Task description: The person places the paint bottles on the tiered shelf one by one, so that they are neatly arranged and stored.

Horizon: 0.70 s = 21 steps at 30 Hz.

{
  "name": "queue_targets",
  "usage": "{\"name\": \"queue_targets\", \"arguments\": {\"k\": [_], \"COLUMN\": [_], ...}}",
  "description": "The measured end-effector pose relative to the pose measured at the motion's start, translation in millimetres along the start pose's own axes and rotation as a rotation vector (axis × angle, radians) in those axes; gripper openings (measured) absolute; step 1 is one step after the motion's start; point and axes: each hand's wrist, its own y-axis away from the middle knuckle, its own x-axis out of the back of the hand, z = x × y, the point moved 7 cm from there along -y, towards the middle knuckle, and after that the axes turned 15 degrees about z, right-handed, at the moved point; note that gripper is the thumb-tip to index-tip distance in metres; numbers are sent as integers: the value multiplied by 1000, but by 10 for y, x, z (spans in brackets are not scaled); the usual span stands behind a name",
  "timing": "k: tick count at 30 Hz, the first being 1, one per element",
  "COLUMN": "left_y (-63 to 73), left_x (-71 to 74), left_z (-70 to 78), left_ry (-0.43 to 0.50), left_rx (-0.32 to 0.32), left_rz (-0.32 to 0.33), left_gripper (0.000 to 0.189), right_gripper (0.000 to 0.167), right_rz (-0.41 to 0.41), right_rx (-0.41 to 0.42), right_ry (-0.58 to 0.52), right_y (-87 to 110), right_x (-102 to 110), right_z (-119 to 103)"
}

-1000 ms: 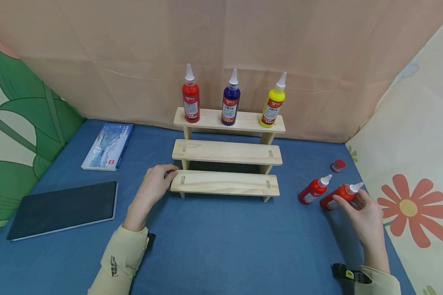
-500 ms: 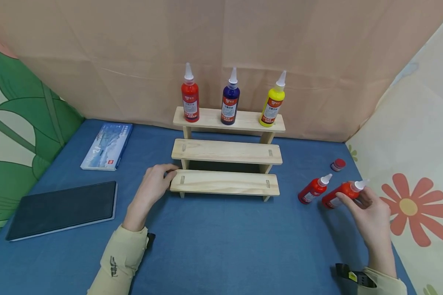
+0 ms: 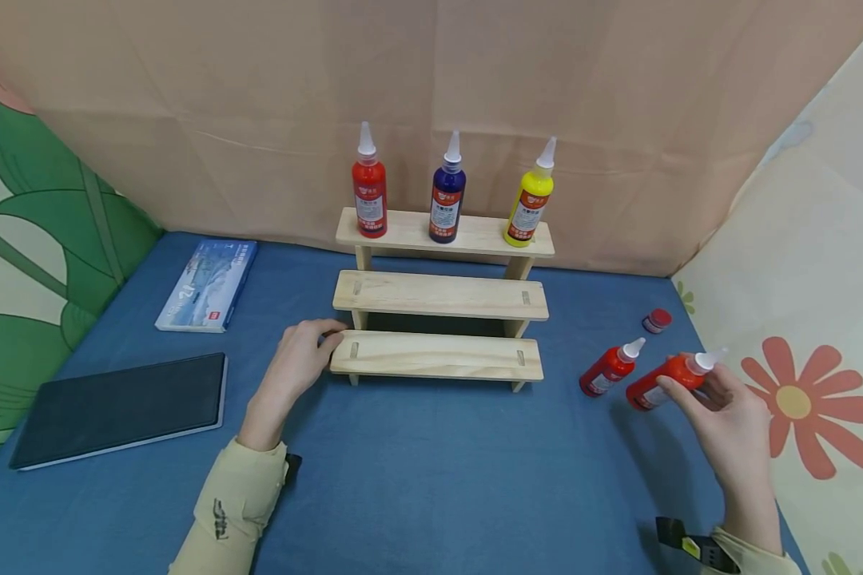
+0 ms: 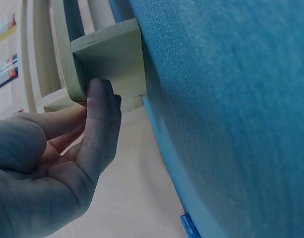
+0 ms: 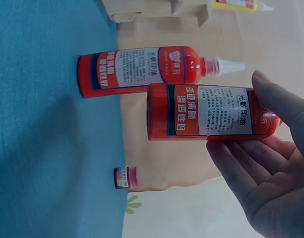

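My right hand (image 3: 735, 423) grips a red squeeze bottle (image 3: 663, 383) with a white pointed cap, thumb on one side and fingers on the other. In the right wrist view this bottle (image 5: 211, 116) hangs above the blue cloth. Another red bottle (image 3: 607, 372) stands upright just left of it. My left hand (image 3: 296, 364) pinches the left end of the lowest step of a three-tier wooden stand (image 3: 439, 356), as the left wrist view shows with the fingers (image 4: 94, 129) at the board's corner. Red, dark blue and yellow bottles (image 3: 530, 206) stand along the top tier.
A small red-lidded jar (image 3: 657, 321) sits behind the two red bottles at the right. On the left lie a blue-and-white box (image 3: 207, 286) and a dark flat tablet-like slab (image 3: 122, 409). A beige curtain (image 3: 259, 120) closes off the back.
My right hand has raised the red bottle off the cloth and shifted slightly right, its shadow now apart from it. The left hand stays at the stand.
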Motion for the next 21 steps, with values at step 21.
{"name": "queue_targets", "arguments": {"k": [21], "left_y": [3], "left_x": [9], "left_z": [-2], "left_ry": [8], "left_rx": [-8], "left_rz": [6], "left_gripper": [27], "right_gripper": [54], "right_rz": [26], "right_rx": [47], "right_ry": [-62], "right_y": [107], "right_x": [132], "right_z": [-307]}}
